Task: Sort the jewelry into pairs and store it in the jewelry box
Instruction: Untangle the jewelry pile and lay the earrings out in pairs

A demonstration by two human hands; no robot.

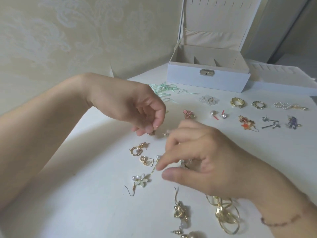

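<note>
Pinching small gold earring (151, 133), left hand (137, 107) fingers pointing down.

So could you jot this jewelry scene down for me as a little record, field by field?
left hand: pinches a small gold piece at its fingertips
right hand: fingers spread over the loose pile, blurred; hold unclear
jewelry box: open, lid up, no jewelry visible in its compartments
sorted row: two gold rings, pearl studs, further pieces, laid out before the box
unsorted: flower earring, gold hoops
surface: white table
</note>
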